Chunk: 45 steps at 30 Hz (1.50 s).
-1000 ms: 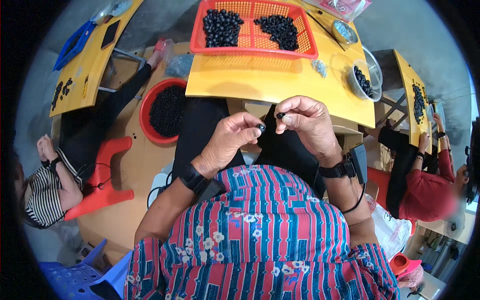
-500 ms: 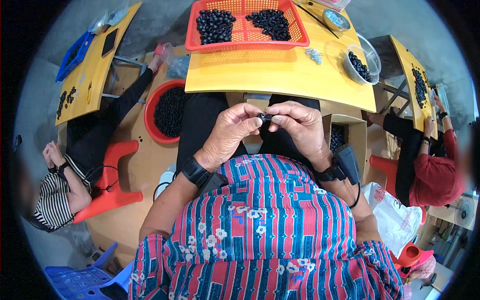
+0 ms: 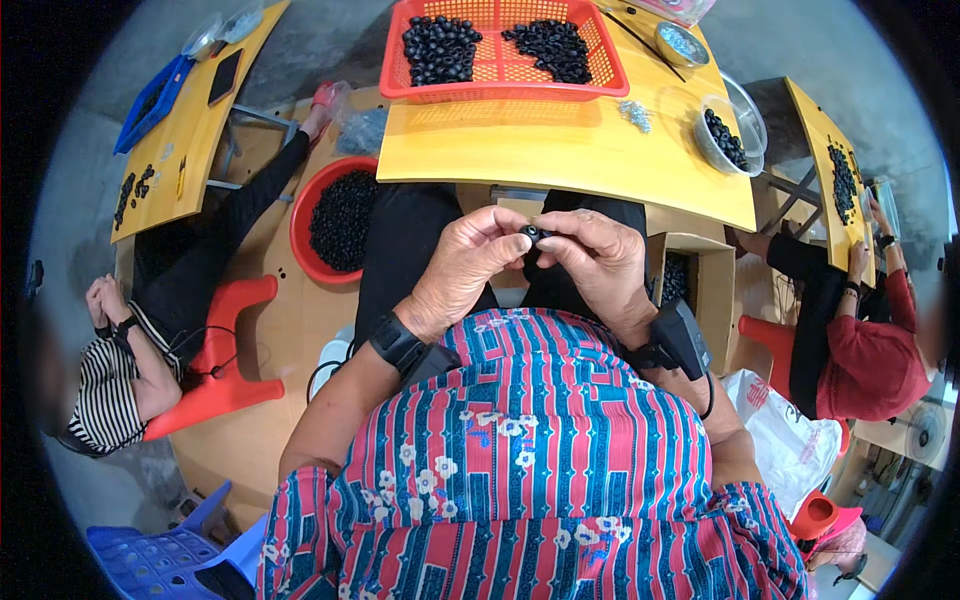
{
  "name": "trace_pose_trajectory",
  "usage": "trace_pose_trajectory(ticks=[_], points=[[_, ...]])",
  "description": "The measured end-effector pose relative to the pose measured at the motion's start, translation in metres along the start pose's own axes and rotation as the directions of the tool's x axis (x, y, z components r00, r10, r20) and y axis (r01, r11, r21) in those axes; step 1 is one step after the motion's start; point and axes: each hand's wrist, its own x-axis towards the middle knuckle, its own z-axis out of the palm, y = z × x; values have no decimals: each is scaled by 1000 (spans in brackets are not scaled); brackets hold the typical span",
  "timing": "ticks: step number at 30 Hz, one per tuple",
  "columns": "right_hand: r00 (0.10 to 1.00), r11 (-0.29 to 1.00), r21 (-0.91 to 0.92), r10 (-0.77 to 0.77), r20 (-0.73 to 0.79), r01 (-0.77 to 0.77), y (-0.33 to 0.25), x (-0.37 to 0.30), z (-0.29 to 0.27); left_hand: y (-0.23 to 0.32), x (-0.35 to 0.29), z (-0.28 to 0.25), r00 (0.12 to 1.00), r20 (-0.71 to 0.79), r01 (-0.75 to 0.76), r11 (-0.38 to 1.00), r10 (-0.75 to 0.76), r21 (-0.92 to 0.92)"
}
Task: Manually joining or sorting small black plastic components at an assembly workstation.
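A small round black piece (image 3: 531, 232) with a hole in it sits above my lap, just in front of the table edge. My left hand (image 3: 474, 258) pinches it between thumb and forefinger. From the other side, the thumb and forefinger of my right hand (image 3: 602, 258) close on a small dark part touching it, mostly covered by the fingertips. Whether these are one part or two joined, I cannot tell. Ahead on the yellow table (image 3: 560, 160) stands a red plastic basket (image 3: 505, 93) holding a heap of rounded black pieces (image 3: 440, 50) and a heap of flatter black ones (image 3: 550, 50).
Small silvery parts (image 3: 634, 115) lie right of the basket, near a metal bowl (image 3: 682, 45) and a clear bowl of black pieces (image 3: 728, 140). A red tub (image 3: 300, 235) and a cardboard box (image 3: 715, 270) flank my legs. People sit at both sides.
My fingertips have drawn closer together around the black piece, and less of the part on the right shows. The whole view has shifted slightly.
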Motion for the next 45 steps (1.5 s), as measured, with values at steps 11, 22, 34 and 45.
trace_pose_trajectory(ticks=[11,22,34,45], points=[[923,566,755,359,137,-333,17,-2,-8,5,-1,1,1000,-21,-3,998,4,62],[928,668,654,335,164,-356,15,0,-8,4,0,-2,1000,-9,27,983,-25,182],[959,819,498,249,139,-285,11,6,-6,9,-1,0,1000,25,-5,975,-1,222],[965,864,432,209,159,-259,9,5,-8,8,-1,0,999,39,-19,968,9,249]])
